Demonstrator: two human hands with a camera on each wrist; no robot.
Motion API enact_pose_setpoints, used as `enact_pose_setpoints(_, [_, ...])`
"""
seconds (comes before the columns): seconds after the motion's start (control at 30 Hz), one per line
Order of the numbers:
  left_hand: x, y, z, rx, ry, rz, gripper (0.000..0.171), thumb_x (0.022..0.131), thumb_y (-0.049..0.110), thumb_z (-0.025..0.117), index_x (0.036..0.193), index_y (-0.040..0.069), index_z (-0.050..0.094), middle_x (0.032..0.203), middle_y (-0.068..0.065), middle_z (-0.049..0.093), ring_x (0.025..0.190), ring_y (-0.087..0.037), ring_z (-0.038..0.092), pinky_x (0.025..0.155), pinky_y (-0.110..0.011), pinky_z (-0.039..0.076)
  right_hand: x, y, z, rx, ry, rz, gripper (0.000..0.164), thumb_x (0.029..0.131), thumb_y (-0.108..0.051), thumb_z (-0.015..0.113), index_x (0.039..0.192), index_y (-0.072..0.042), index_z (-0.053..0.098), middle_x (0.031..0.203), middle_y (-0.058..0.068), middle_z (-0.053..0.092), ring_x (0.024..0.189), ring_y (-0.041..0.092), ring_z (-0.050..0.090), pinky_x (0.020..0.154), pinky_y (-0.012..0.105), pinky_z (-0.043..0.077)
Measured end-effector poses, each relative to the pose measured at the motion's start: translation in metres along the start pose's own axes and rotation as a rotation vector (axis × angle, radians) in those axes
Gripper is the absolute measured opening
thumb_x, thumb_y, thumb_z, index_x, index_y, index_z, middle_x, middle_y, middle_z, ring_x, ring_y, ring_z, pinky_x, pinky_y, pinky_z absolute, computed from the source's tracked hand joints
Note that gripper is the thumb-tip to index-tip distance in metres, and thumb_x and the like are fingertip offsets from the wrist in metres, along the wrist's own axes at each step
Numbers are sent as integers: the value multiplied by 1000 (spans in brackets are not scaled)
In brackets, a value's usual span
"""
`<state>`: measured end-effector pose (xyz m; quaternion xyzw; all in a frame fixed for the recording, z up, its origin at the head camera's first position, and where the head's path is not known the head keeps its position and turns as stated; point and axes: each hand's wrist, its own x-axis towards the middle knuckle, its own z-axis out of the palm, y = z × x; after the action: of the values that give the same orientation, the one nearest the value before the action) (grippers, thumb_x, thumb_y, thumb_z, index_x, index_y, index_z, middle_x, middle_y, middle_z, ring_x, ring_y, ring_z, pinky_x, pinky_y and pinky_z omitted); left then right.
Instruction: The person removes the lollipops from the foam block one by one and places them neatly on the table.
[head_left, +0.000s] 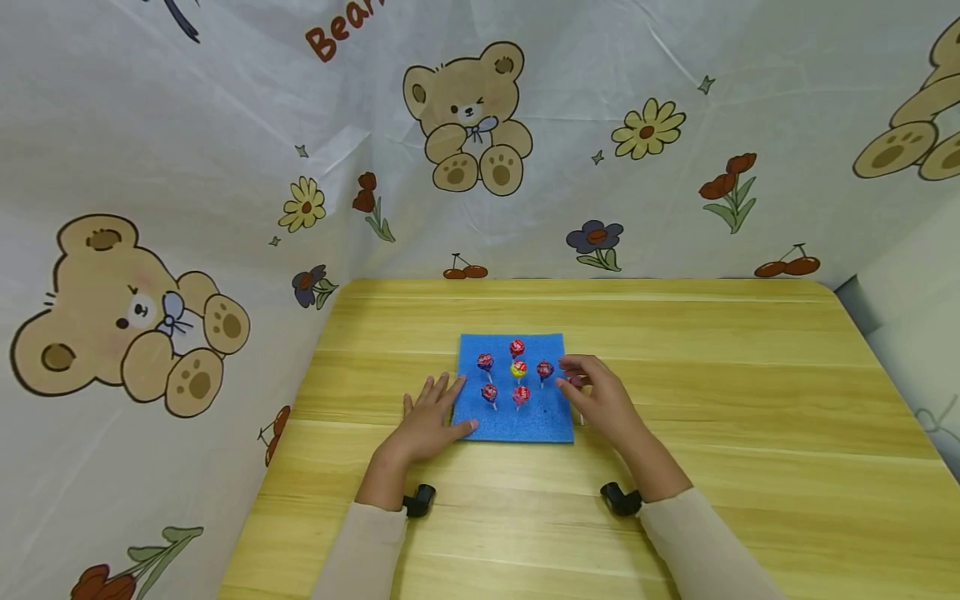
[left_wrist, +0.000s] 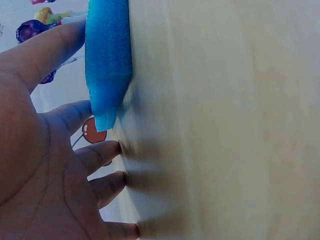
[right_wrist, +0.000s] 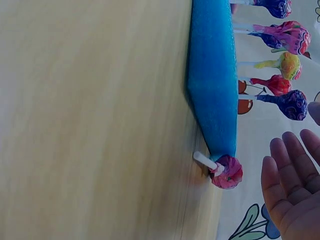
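A blue foam board (head_left: 468,417) lies on the table with several wrapped lollipops standing in it by their sticks. Among them are a yellow lollipop (head_left: 518,368), a red lollipop (head_left: 517,347), a pink lollipop (head_left: 521,395) and a purple lollipop (right_wrist: 294,105). My left hand (head_left: 422,427), fingers spread, rests at the board's left edge; its thumb lies on the board. Over the right edge hovers my right hand (head_left: 609,408), its fingers loosely bent and holding nothing. Just beneath it, a loose pink lollipop (right_wrist: 228,172) lies beside the board, its stick pointing towards me.
The wooden table (head_left: 720,375) extends on both sides of the board. Behind and to the left hangs a white cloth (head_left: 570,83) printed with bears and flowers. Each wrist carries a small black camera, such as the left wrist camera (head_left: 422,500).
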<state>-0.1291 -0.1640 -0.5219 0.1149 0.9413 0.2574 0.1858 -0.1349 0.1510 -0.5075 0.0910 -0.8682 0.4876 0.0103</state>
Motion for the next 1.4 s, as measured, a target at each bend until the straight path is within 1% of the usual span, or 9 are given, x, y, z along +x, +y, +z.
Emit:
enact_pose_setpoints(0.17, [-1, 1, 0, -4, -5, -3, 84, 95, 60, 60, 163, 34, 18, 172, -6, 8, 160, -33, -4, 119, -73, -8, 2, -4, 4, -25, -25, 36, 39, 98, -17, 67, 135, -5, 58, 128, 13, 64, 117, 31, 63, 100, 49, 55])
enact_pose_setpoints(0.27, [-1, 2, 0, -6, -5, -4, 84, 95, 60, 60, 163, 34, 18, 172, -6, 8, 160, -33, -4, 119, -72, -8, 4, -4, 6, -45, -34, 39, 40, 98, -18, 67, 136, -6, 57, 128, 12, 63, 119, 30, 63, 101, 49, 54])
enact_pose_setpoints(0.47, [0, 0, 1, -13, 0, -2, 84, 94, 59, 62, 163, 33, 20, 172, -7, 10, 160, -34, -3, 119, -73, -7, 9, -5, 10, -34, -34, 15, 39, 97, -16, 70, 133, -5, 60, 125, 12, 64, 116, 30, 64, 98, 49, 55])
enact_pose_setpoints(0.6, [-1, 1, 0, -15, -1, -2, 84, 94, 59, 62, 163, 33, 20, 172, -7, 9, 160, -34, -3, 119, -73, -7, 11, -5, 12, -41, -32, 15, 37, 96, -16, 70, 131, -6, 61, 122, 11, 65, 113, 28, 64, 95, 48, 56])
enact_pose_setpoints(0.9, [-1, 1, 0, -18, 5, -2, 84, 94, 59, 62, 163, 32, 21, 172, -8, 11, 160, -35, -2, 118, -74, -7, 12, -7, 15, -22, -52, 55, 36, 97, -17, 70, 130, -8, 61, 122, 12, 69, 113, 28, 66, 96, 47, 57])
enact_pose_setpoints(1.1, [-2, 2, -1, -17, 5, -4, 85, 94, 59, 62, 163, 32, 21, 172, -8, 11, 160, -35, -2, 119, -74, -7, 14, -6, 16, 0, -54, 57, 33, 97, -16, 69, 128, -8, 61, 118, 12, 70, 111, 28, 67, 96, 46, 57])
enact_pose_setpoints(1.4, [-1, 3, -2, -20, 6, -2, 84, 94, 58, 62, 163, 31, 22, 172, -8, 11, 160, -35, -2, 118, -74, -7, 14, -7, 15, -7, -46, 49, 33, 96, -16, 70, 128, -9, 62, 117, 11, 71, 108, 26, 67, 94, 44, 58])
